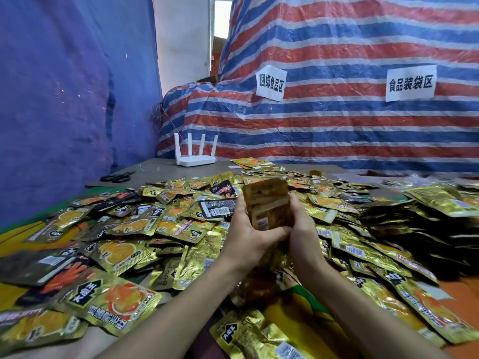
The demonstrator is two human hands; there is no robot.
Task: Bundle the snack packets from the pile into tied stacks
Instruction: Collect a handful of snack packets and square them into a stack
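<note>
A wide pile of gold snack packets (124,229) with a few black ones covers the table in front of me. Above its middle I hold an upright stack of gold packets (268,200), blurred by motion. My left hand (246,234) grips the stack's left side and lower edge, thumb across the front. My right hand (302,226) grips its right side, fingers curled round the edge. A dark row of stacked packets (414,224) lies on the right.
Black scissors (118,176) and a piece of white string (149,168) lie on the bare grey table at the back left. A white router (195,154) stands behind them. A striped tarpaulin (337,120) with two paper signs rises at the back, and a blue sheet (64,99) hangs on the left.
</note>
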